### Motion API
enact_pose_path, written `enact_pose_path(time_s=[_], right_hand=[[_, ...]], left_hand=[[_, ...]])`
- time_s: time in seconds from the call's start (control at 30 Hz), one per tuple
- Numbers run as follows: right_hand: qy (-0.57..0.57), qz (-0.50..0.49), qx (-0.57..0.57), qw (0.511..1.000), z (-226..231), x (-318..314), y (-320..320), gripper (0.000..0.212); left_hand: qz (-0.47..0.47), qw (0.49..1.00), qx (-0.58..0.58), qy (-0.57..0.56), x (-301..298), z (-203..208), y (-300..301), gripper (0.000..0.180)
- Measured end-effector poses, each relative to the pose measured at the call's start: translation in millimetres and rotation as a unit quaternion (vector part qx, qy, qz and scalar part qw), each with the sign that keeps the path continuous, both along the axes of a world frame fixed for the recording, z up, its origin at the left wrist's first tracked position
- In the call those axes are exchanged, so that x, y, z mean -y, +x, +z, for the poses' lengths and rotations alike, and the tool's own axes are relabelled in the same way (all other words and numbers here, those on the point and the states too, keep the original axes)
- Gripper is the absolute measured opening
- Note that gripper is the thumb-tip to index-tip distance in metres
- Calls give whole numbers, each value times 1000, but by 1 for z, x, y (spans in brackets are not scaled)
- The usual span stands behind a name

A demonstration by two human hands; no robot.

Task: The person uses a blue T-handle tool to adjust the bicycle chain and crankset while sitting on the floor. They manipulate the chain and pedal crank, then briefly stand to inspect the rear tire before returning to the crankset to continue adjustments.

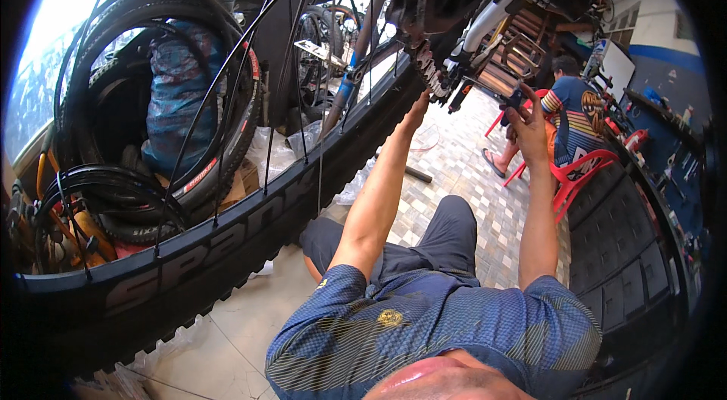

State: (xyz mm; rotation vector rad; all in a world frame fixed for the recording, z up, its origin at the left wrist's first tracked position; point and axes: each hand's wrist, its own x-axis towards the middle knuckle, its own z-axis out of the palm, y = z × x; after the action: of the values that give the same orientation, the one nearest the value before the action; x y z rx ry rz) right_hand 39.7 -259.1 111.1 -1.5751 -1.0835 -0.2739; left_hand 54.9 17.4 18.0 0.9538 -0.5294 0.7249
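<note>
A bicycle wheel with a black rim (227, 245) and knobby tyre slants across the left and middle, close to me. My left hand (414, 114) reaches past the tyre to the toothed, dark drivetrain parts (429, 73) beside the wheel. Its fingers are mostly hidden there, so their grip cannot be made out. To the right, my raised right hand (531, 129) has its fingers closed on a dark pedal (513, 99). A silver crank-like arm (488, 21) sits above, between my hands.
Black tyres (250, 108) and a blue wrapped bundle (180, 97) stand at the left. A person (572, 108) sits on a red plastic chair (579, 180) at the right, beside black drawers (625, 279). A dark tube (418, 174) lies on the tiled floor (485, 195).
</note>
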Motion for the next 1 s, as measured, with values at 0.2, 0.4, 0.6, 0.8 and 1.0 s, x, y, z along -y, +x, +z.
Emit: enact_pose_path(time_s=[0.2, 0.4, 0.6, 0.8, 1.0], right_hand=[[25, 1, 56, 998, -4, -1, 16, 31], [70, 76, -9, 995, -1, 4, 16, 29], [125, -11, 116, 985, -4, -9, 11, 54], [60, -10, 136, 989, -9, -6, 29, 52], [17, -197, 237, 951, -13, -6, 12, 36]], left_hand=[[87, 994, 69, -4, -12, -7, 4, 58], [126, 988, 93, 13, -20, -3, 8, 58], [132, 986, 100, 27, -13, -3, 13, 59], [116, 983, 113, 92, -18, -10, 15, 60], [46, 996, 74, 10, 15, 1, -23, 50]])
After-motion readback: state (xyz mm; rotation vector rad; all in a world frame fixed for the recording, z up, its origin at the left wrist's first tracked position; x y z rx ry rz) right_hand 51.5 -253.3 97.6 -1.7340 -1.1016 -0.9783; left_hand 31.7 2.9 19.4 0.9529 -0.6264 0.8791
